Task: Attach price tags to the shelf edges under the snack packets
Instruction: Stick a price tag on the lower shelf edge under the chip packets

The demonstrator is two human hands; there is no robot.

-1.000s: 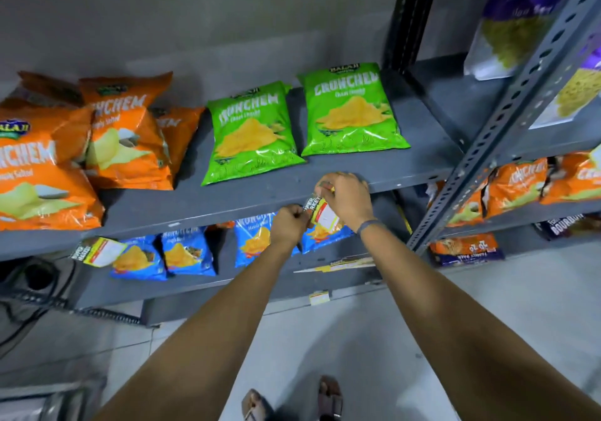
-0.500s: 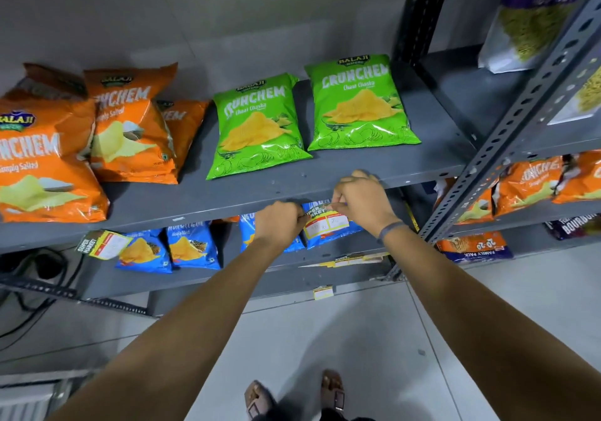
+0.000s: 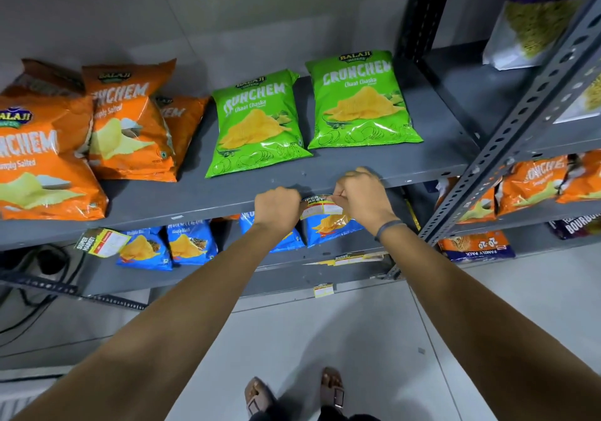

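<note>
Head view: both hands at the front edge of the shelf point(image 3: 195, 199), below the green packets point(image 3: 257, 125). Left hand point(image 3: 276, 207) and right hand point(image 3: 361, 198) each pinch an end of the tag point(image 3: 320, 207), grips clamped, tag against the edge.

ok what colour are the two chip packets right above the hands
Both chip packets are bright green with white lettering and a yellow chip picture, seen clearly in the head view.
</note>
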